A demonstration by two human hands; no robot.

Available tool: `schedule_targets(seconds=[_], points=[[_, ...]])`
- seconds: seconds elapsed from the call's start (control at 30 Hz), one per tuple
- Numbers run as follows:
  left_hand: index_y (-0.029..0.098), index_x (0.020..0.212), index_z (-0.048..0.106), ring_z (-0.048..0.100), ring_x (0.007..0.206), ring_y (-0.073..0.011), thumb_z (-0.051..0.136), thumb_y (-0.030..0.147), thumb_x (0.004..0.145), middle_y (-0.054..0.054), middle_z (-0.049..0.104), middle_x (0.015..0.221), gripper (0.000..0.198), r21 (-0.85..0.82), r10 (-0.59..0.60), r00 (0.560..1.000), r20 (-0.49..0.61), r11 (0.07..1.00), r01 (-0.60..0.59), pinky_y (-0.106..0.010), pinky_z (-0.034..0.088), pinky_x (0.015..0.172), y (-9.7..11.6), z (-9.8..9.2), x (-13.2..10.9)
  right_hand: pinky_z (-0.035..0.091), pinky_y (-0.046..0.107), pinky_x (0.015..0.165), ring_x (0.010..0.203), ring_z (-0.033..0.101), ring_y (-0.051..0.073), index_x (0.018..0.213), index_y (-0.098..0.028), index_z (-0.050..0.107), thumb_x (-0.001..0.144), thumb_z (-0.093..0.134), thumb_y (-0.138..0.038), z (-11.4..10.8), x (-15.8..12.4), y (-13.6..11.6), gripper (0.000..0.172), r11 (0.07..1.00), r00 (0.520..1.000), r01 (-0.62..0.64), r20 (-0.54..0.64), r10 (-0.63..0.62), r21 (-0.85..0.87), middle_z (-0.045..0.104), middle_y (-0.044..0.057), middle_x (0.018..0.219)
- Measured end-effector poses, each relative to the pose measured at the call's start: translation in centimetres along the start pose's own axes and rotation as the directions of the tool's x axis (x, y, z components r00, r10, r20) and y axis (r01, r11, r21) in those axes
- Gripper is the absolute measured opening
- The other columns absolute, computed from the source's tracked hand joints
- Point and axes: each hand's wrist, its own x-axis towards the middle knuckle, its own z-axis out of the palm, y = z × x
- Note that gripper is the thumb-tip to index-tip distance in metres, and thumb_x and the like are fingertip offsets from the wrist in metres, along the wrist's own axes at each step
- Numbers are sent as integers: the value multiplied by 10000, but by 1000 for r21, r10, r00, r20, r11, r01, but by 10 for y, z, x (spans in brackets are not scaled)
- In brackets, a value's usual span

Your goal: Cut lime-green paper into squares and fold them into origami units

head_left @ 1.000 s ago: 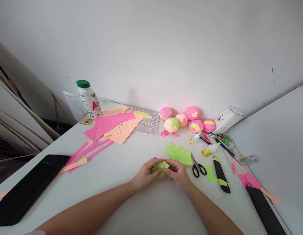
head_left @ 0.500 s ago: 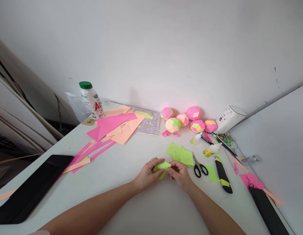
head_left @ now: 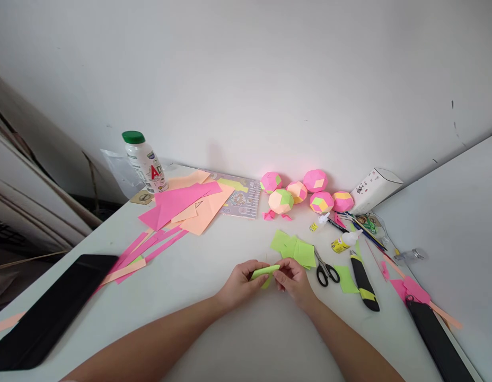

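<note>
Left hand (head_left: 241,282) has folded lime-green paper (head_left: 265,271) clamped, thumb on near side; right hand (head_left: 295,280) pinches its right end, grip closed. Paper's between both hands, over the white table (head_left: 214,245), left of the black-handled scissors (head_left: 324,264).

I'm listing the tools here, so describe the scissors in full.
The scissors lie flat, unheld, on the white table. Two black, plastic-looking handle loops stand apart on the near side; slim, metallic-looking blades angle toward the wall. Several lime-green paper squares lie left of them, a single square right. Whether the blades are fully closed or touch the paper is too small to tell.
</note>
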Motion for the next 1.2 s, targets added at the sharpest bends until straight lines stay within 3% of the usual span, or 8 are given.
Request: schedule_targets(seconds=[0.3,0.5,1.2], points=[[167,920,692,494,608,-124,568,386,802,-21,610,740,279,34,-15,1000,23,999,14,-230,385,539,0,0,0,380,227,417,427,472,100,799,-178,636,729,690,-408,0,1,-3,246,999,1000,2,16,-1,-38,523,-49,499],[146,821,680,463,587,-113,572,386,792,-11,580,670,265,53,-23,1000,17,998,22,-223,372,537,0,0,-1,381,232,424,426,462,99,760,-188,632,740,685,-397,-1,0,-4,216,999,1000,17,24,-16,-40,531,-48,489],[148,766,654,399,538,-96,591,387,751,19,497,595,247,52,-46,999,15,998,45,-211,328,497,7,1,-1,369,229,407,422,456,99,714,-190,634,716,704,-386,-3,3,-1,208,1000,1000,18,10,-18,-9,528,-43,501]])
